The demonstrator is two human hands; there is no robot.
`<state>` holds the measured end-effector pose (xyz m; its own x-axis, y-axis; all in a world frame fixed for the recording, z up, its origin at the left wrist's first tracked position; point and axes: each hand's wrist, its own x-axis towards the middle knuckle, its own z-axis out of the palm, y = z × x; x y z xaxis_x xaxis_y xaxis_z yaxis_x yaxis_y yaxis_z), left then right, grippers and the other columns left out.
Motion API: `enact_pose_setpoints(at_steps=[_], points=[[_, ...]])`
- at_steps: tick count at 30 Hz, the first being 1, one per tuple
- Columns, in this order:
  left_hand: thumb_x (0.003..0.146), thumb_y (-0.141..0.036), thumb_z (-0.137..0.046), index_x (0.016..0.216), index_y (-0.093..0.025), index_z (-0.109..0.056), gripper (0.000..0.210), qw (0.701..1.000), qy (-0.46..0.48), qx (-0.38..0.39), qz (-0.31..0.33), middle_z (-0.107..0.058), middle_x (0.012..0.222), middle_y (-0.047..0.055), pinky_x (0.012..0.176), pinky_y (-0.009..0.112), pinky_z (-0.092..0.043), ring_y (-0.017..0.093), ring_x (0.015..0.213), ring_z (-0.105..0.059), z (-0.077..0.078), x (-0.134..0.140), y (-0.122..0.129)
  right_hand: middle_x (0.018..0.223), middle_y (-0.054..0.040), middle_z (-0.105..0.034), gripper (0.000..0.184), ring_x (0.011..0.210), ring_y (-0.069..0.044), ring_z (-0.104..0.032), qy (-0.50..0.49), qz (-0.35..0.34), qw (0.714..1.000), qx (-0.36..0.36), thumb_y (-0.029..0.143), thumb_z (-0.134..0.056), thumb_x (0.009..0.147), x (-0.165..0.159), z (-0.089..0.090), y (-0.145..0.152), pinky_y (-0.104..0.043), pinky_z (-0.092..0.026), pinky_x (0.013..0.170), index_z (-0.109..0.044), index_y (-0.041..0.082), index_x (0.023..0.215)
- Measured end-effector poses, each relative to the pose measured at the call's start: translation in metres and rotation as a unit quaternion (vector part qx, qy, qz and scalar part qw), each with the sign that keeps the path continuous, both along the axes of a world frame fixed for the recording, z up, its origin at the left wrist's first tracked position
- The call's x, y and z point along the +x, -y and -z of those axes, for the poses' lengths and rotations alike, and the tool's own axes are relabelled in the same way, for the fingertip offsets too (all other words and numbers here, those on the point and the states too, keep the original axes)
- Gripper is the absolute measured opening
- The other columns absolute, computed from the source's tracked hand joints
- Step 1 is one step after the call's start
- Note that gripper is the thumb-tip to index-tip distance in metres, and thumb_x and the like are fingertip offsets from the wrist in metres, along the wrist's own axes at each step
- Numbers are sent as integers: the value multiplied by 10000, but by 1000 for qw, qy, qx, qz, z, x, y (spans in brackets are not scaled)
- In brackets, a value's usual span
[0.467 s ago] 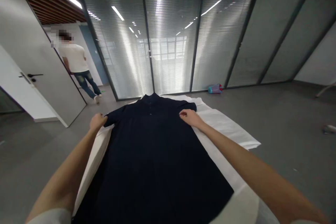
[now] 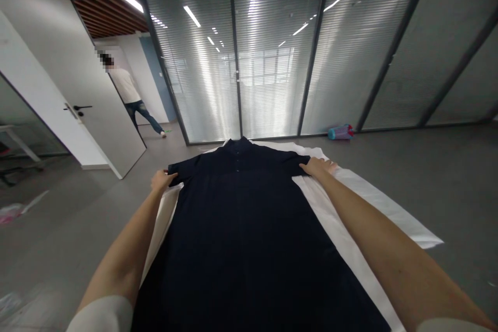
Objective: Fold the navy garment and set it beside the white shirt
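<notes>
Right hand (image 2: pixel 319 165) farther out, at navy sleeve (image 2: pixel 294 164)

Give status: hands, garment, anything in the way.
Left hand holding one sleeve of dark shirt, right hand on other sleeve. Dark shirt spread over white cloth. No obstruction seen at either hand.

Head camera faces forward (and down) over the shirt (image 2: pixel 241 228).

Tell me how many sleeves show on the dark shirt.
2 on the dark shirt: one sleeve at the person's left hand, the other sleeve at the right hand. Each hand partly covers its sleeve's end.
</notes>
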<state>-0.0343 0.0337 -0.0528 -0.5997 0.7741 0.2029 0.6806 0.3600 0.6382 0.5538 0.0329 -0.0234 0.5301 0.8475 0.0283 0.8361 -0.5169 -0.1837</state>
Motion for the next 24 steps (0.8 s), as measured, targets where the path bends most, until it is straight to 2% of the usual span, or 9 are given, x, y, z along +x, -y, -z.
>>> enact_pose_setpoints(at_steps=[3,6,8,11,13,16,18,20,24], points=[[662,-234,-772,855,-197,-572,280,999,37,25,-18,-717,994,142,855,459,-538,351,1027,-685,-6,7,-4,1324,-242,-585,513,1291,-408,-494,-56,22,997,43,395,-671,860,-7,-6,-5,-567,-323,1060,-612,115,1286],[704,-176,-708,895,-193,-558,244,995,68,65,-8,-708,964,99,810,365,-558,279,984,-699,-16,18,-5,1233,-198,-635,445,1159,-343,-602,-123,19,987,102,288,-596,890,-23,-16,-12,-505,-439,965,-564,154,1314],[738,-177,-680,956,-182,-562,248,992,88,89,6,-703,926,80,746,316,-568,237,903,-711,-23,27,-5,1191,-164,-651,375,1090,-304,-636,-138,-27,980,142,251,-534,917,-42,-21,-15,-438,-486,893,-568,193,1287],[759,-182,-675,1149,-162,-547,411,988,104,110,30,-708,879,62,671,284,-576,197,772,-714,-32,39,-3,1201,-131,-649,321,1075,-268,-634,-110,-144,962,205,209,-492,936,-82,-23,-16,-379,-485,879,-578,216,1245],[755,-177,-687,1235,-150,-535,505,988,98,111,46,-723,885,70,683,290,-584,201,770,-722,-35,46,-1,1209,-110,-649,316,1079,-240,-624,-71,-245,945,206,197,-494,941,-110,-16,-11,-338,-473,885,-584,219,1243],[731,-181,-723,1153,-150,-621,435,992,62,86,74,-746,979,106,799,321,-582,249,922,-729,-36,52,5,1173,-99,-663,308,1058,-237,-614,3,-364,920,147,205,-517,934,-141,4,3,-327,-457,867,-625,208,1223],[694,-193,-764,1069,-166,-671,388,994,29,60,90,-748,1048,118,887,361,-561,296,1028,-708,-34,53,11,1171,-111,-659,298,1063,-267,-595,60,-387,910,137,234,-514,940,-151,18,14,-363,-439,875,-661,194,1196],[669,-187,-780,1065,-183,-690,406,994,-3,36,101,-743,1105,122,947,403,-534,331,1099,-681,-34,53,16,1188,-133,-640,301,1084,-302,-565,104,-377,906,161,278,-514,947,-154,28,22,-399,-417,887,-689,184,1173],[742,-155,-693,1167,-184,-677,426,993,-49,15,105,-722,1178,141,972,420,-512,344,1165,-647,-40,54,20,1166,-165,-623,314,1068,-321,-548,134,-361,905,183,305,-515,951,-153,34,26,-420,-392,884,-714,177,1157]])
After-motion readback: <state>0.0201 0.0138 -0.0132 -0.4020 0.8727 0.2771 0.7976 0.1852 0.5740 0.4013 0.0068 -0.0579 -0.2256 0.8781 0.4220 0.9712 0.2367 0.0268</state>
